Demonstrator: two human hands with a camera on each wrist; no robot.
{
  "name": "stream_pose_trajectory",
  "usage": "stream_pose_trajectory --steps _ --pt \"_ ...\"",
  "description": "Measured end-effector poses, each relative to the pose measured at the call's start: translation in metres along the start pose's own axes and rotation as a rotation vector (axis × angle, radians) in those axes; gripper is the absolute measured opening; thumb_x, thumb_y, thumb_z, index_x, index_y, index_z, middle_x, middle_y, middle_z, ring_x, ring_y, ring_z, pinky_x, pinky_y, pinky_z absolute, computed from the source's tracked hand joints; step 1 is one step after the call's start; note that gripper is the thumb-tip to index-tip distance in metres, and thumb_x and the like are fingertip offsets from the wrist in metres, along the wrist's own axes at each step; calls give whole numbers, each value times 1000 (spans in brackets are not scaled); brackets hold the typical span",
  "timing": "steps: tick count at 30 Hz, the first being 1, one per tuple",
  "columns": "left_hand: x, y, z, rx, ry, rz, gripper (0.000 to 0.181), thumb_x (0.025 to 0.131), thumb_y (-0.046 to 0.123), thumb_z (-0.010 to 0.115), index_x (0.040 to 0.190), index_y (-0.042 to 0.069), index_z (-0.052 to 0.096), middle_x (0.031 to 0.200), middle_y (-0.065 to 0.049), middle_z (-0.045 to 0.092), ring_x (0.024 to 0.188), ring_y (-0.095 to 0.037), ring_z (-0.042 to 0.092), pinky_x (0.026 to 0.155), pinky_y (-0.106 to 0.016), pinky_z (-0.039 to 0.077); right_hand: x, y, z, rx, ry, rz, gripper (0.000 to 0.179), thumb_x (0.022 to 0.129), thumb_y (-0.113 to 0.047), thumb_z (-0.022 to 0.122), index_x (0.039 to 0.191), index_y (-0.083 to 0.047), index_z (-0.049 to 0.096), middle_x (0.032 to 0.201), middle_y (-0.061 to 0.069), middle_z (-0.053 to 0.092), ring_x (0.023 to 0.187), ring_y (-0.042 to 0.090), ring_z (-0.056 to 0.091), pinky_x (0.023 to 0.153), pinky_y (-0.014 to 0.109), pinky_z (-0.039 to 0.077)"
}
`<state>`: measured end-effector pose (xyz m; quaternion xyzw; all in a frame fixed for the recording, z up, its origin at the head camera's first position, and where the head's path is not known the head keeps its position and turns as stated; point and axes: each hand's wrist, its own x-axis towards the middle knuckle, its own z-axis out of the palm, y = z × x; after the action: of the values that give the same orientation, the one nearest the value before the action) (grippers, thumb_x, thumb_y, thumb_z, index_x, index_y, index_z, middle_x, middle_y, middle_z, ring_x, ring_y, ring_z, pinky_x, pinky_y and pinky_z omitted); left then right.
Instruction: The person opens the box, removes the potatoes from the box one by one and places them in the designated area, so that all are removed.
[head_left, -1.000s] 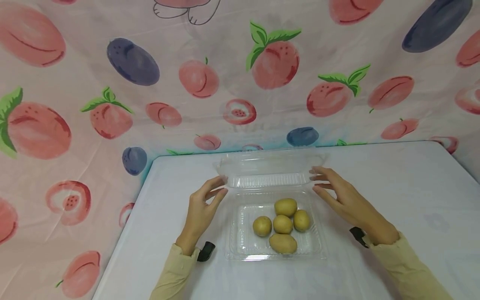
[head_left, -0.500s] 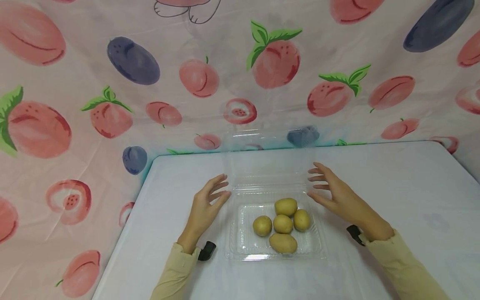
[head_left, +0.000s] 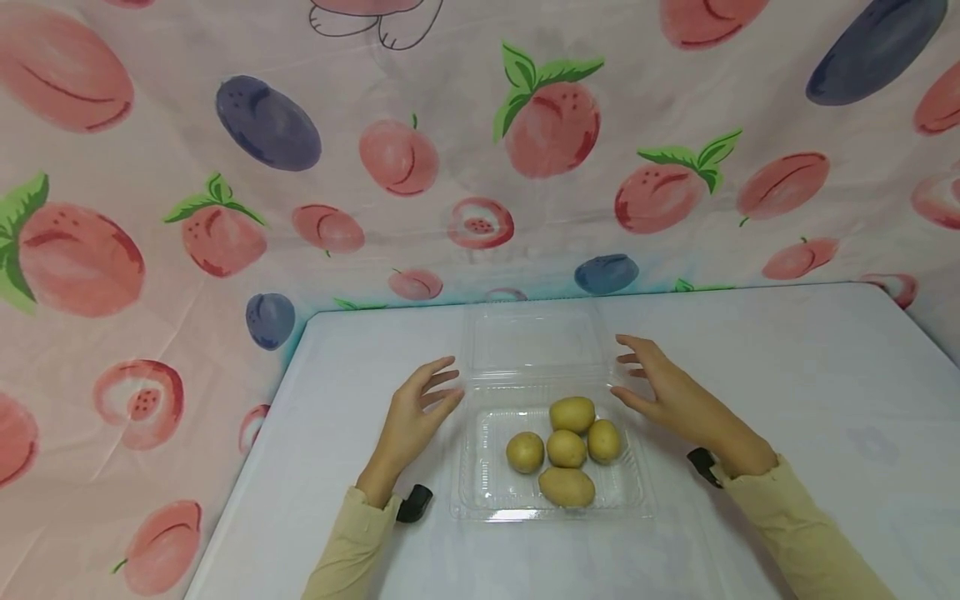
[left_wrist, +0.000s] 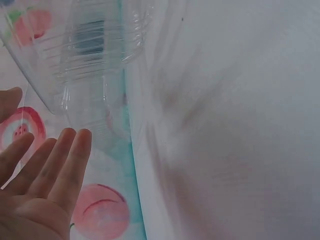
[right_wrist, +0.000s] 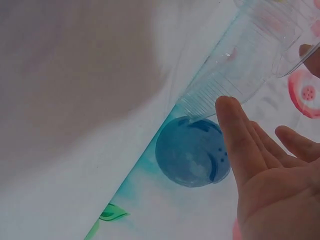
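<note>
We see the left hand (head_left: 408,417) beside the clear plastic box's base (head_left: 483,483) and hinge (head_left: 540,377), the right hand (head_left: 667,390) opposite, fingers extended and parted, gripping nothing; whether any fingertip brushes the plastic we cannot tell. Between and beyond them, the lid (head_left: 536,340) is folded back, perhaps not fully flat. We judge the opening done or nearly so, leaving at most the lid to settle and the hands to draw clear. The lid points away from us, so the unfolded box runs lengthwise near to far on the white surface (head_left: 825,400), its hinge crosswise. In the base sit five potatoes (head_left: 566,448), the nearest oblong, lying left to right.
</note>
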<state>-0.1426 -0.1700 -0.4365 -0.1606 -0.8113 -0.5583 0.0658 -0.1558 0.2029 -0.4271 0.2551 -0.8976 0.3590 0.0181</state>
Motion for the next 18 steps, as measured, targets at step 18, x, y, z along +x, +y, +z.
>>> stream_pose_trajectory --steps 18 --pt "-9 9 -4 24 7 -43 44 92 7 71 133 9 58 137 -18 58 120 -30 62 97 -40 56 -2 -11 -7 -140 34 -88 64 92 -13 72 144 -1 38 140 16 47 118 38 58 97 53 53"
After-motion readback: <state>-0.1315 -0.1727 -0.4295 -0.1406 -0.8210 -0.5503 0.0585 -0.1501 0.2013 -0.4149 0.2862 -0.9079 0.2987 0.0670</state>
